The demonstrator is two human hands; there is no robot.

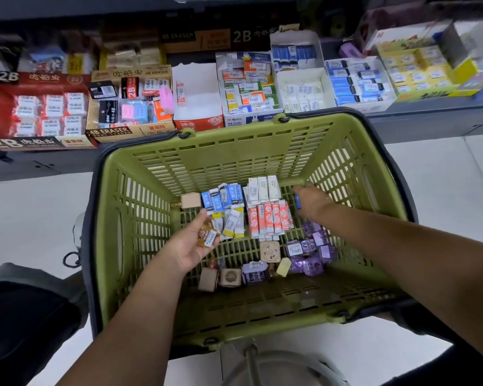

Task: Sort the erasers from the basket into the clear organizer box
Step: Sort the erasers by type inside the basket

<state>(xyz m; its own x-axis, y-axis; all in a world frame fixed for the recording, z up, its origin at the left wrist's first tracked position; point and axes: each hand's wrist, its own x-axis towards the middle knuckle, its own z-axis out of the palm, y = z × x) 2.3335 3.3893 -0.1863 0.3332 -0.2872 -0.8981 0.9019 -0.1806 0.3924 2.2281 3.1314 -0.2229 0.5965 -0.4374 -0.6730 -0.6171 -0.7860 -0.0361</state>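
Basket (304,120) sorting goes by kind, it seems: left hand (188,247) curls loosely round amber erasers (207,235) while right hand (311,200), near the far wall, pinches a blue eraser (297,201).

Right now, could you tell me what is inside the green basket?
Blue erasers, white erasers, orange erasers, purple packs, beige cubes. The left hand holds amber packets; anything beneath the hands is hidden.
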